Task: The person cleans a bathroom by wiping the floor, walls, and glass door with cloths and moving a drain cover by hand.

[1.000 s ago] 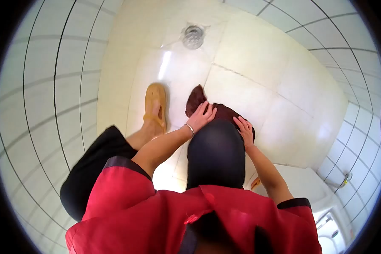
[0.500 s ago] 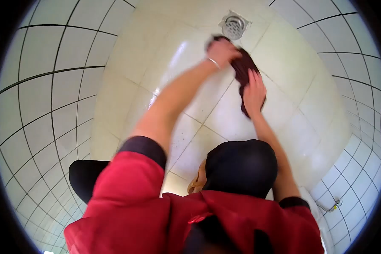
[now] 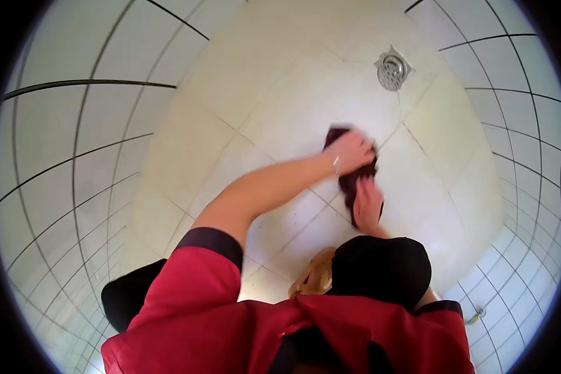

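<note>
Metal drain [image 3: 393, 71] beyond dark cloth [image 3: 349, 186]; knee [image 3: 383, 269] partly hides right forearm [image 3: 378, 232], shoe [image 3: 315, 274].

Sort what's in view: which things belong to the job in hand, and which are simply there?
Part of the job:
- cloth, on the floor
- left hand and right hand, both on the cloth

Simply there:
- drain
- shoe, worn
- bracelet
- tiled walls
</note>
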Demonstrator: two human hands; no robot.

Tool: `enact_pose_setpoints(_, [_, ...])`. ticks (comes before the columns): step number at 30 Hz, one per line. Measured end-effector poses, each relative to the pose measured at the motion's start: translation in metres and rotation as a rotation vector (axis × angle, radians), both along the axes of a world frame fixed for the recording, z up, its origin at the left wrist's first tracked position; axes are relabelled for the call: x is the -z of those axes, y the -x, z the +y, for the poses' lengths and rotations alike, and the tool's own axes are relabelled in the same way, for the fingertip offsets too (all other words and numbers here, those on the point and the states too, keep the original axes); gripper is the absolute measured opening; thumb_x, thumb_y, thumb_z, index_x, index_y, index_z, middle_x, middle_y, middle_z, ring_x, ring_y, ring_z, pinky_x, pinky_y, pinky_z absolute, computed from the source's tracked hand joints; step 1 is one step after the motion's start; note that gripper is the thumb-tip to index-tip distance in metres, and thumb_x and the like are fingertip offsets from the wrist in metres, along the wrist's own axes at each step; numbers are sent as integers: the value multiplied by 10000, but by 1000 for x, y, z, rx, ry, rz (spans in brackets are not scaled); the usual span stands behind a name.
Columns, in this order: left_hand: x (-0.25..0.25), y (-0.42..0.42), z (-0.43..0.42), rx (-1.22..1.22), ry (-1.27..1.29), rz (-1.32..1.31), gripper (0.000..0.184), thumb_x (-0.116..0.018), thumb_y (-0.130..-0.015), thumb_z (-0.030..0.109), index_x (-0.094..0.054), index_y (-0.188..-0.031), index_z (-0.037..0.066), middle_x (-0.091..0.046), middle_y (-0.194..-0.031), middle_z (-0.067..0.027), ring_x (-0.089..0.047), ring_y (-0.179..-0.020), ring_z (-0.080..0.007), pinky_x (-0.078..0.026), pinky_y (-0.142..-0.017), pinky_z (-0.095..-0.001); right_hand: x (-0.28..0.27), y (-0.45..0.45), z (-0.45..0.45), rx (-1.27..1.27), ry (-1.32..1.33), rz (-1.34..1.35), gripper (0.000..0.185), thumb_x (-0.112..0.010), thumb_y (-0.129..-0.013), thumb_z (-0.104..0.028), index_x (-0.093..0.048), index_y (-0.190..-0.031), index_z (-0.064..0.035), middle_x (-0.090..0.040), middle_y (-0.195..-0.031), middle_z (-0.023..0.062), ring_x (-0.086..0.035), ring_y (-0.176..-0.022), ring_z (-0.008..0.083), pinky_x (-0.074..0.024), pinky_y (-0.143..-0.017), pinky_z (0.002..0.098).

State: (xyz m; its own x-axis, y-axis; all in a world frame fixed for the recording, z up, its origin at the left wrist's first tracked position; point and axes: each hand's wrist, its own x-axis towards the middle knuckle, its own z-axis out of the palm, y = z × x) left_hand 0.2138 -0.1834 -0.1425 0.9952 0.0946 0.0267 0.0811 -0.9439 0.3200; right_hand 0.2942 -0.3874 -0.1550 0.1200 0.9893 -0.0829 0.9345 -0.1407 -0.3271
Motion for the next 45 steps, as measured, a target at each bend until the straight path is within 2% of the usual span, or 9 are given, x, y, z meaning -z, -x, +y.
enact_pose_setpoints(7, [28,24,158,-441,-73,-289,239,-502,-709,88,-572,-936,113,-544,-919,-85,-498,-893,-279,-425,-765,-381,8,-39,196,-22,-244,-10,467,-475,-754,-68,-440,-1219,-68,-459,-1236,90,-395,-1169,277,-313,-923,419])
enact_pose_setpoints(12, [22,158,52,-269,-80,-54,425,-515,-680,88,-530,-1105,68,-509,-1044,-135,-459,-983,-325,-392,-845,-432,-5,29,120,-406,90,99,366,-500,-723,-113,-557,-1085,-109,-525,-1154,81,-490,-1062,259,-400,-830,398])
enact_pose_setpoints(17, [0,210,-14,-106,103,-34,356,-523,-675,111,-554,-1024,48,-520,-1004,-121,-484,-919,-288,-417,-816,-394,-17,51,73,-473,-125,248,347,-600,-697,-149,-588,-1044,-152,-555,-1099,4,-454,-1099,179,-350,-880,366])
enact_pose_setpoints(19, [-3,209,-11,-87,120,-37,340,-522,-675,111,-558,-1008,51,-523,-1001,-114,-487,-914,-281,-423,-812,-386,-16,31,86,-402,-10,582,194,-593,-722,-166,-632,-907,-125,-608,-957,34,-506,-1009,183,-353,-862,360])
enact_pose_setpoints(20, [-3,209,-12,-82,93,-52,334,-523,-672,109,-561,-1000,55,-525,-998,-108,-489,-915,-279,-426,-811,-386,-45,9,123,-299,233,211,125,-578,-759,-184,-636,-800,-82,-618,-853,88,-549,-882,226,-391,-788,365])
enact_pose_setpoints(22, [0,208,-12,-91,70,-72,335,-531,-662,104,-567,-993,71,-527,-1013,-101,-494,-916,-279,-437,-808,-383,-1,-63,168,340,-296,389,186,-565,-786,-199,-620,-816,-24,-592,-799,149,-547,-747,297,-423,-675,404])
enact_pose_setpoints(27, [-5,206,-12,-112,86,-46,348,-540,-663,96,-556,-1010,69,-510,-1003,-93,-482,-921,-280,-425,-830,-381,-10,-156,269,151,-390,-258,454,-634,-732,-369,-553,-1077,-85,-547,-1094,118,-490,-1035,286,-427,-797,399])
enact_pose_setpoints(32, [-1,209,-16,-148,73,-62,335,-532,-661,99,-576,-993,82,-534,-1033,-90,-499,-915,-282,-440,-813,-371,-12,-152,291,156,270,-207,651,-683,-611,-491,-553,-1070,-48,-595,-1010,137,-559,-962,309,-455,-756,385])
enact_pose_setpoints(45, [-4,212,-18,-162,57,-39,348,-534,-670,89,-564,-1016,85,-513,-1012,-68,-478,-936,-265,-429,-832,-352,2,-32,218,316,185,465,435,-663,-693,-371,-542,-877,4,-611,-797,188,-589,-755,333,-456,-666,383])
